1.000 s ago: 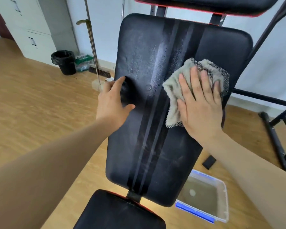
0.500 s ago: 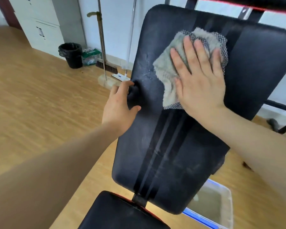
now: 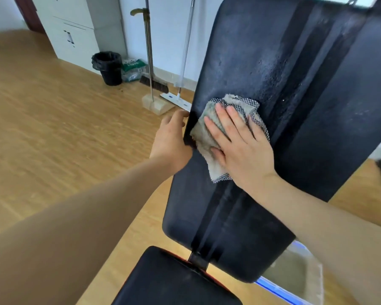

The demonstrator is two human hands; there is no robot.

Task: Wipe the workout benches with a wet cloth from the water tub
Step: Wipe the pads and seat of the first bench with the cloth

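The right hand [image 3: 242, 148] lies flat, fingers spread, pressing the cloth [image 3: 209, 142] against the bench backrest [image 3: 295, 106] by its left edge. The left hand [image 3: 171, 139] grips that edge. The water tub [image 3: 299, 280] sits below the backrest's lower right corner, with open floor [image 3: 53, 128] to the left.

Open floor [image 3: 53, 128] left of bench backrest [image 3: 306, 106]

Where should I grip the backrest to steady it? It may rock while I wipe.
Grip the backrest's left side edge from the left, thumb in front and fingers behind, as the left hand does. The pad is tilted and thin-edged, and the right hand presses the cloth just inside that edge.
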